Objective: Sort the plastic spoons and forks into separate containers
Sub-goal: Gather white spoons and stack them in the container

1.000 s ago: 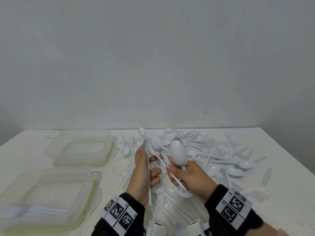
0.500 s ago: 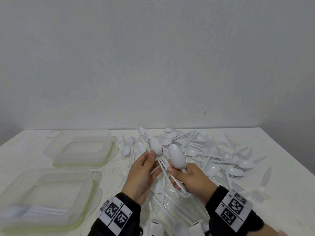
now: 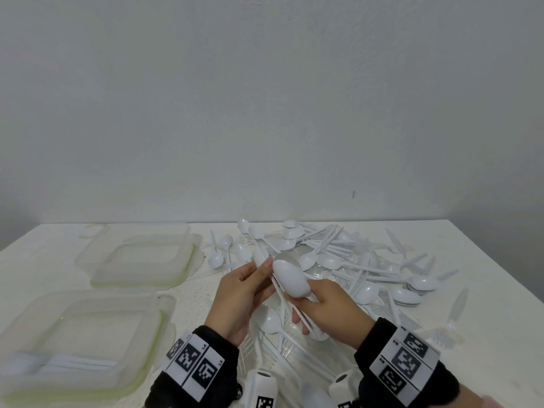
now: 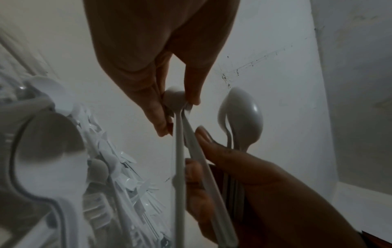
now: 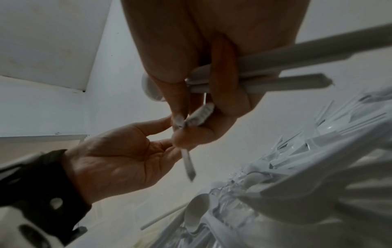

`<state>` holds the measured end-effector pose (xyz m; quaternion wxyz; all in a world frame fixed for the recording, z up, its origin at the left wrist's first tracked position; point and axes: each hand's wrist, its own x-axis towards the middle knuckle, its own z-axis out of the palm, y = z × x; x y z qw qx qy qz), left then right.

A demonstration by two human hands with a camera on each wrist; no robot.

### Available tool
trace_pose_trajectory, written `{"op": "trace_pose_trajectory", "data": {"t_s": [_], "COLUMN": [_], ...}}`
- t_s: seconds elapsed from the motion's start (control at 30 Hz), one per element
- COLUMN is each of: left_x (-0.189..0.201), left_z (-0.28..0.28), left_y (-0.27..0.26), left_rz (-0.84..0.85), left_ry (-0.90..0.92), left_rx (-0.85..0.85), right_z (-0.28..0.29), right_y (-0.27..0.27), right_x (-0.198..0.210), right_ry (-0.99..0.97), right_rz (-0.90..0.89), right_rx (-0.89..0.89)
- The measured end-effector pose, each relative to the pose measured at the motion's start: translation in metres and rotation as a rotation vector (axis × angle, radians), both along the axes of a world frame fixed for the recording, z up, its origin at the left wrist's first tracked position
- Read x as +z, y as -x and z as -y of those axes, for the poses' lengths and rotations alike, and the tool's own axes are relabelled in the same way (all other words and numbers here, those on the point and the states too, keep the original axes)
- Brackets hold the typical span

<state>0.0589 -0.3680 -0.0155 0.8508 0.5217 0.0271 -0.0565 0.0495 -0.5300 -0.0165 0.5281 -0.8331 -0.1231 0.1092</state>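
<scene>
My right hand (image 3: 309, 304) grips a bundle of white plastic spoons (image 3: 291, 279) by the handles, bowls pointing up and away. My left hand (image 3: 263, 267) pinches the bowl of one more white spoon (image 4: 175, 99), and its handle runs down against the right hand's fingers (image 4: 203, 135). In the right wrist view the bundle's handles (image 5: 265, 78) cross my right palm, and the left hand (image 5: 118, 159) is just below it. A loose pile of white spoons and forks (image 3: 353, 260) covers the table behind and under both hands.
Two clear containers with green rims stand at the left. The far container (image 3: 188, 254) looks bare, and the near container (image 3: 159, 325) holds a few white utensils (image 3: 67, 363). The table's right edge (image 3: 500, 275) is near the pile, with a stray fork (image 3: 454, 319) beside it.
My left hand has dropped from holding utensils upright to pinching one spoon by its bowl. It has moved right until that spoon meets the right hand's bundle.
</scene>
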Motion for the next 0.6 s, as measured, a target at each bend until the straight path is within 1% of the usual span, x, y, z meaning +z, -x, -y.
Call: {"op": "trace_pose_trajectory", "data": {"t_s": [0.13, 0.27, 0.47, 0.6], "left_x": [-0.001, 0.0, 0.0, 0.001], "left_z": [0.004, 0.01, 0.011, 0.009], "left_y": [-0.003, -0.003, -0.003, -0.004], "left_rz": [-0.006, -0.025, -0.059, -0.052], "left_ry": [0.002, 0.066, 0.011, -0.067], "left_rx": [-0.006, -0.002, -0.007, -0.031], "right_z": [-0.001, 0.0, 0.002, 0.005], "right_y": [0.002, 0.001, 0.003, 0.003], "right_x": [0.0, -0.003, 0.003, 0.001], "right_ry": [0.045, 0.065, 0.014, -0.041], "right_rz": [0.077, 0.115, 0.059, -0.014], "right_rx": [0.081, 0.062, 0.112, 0.076]}}
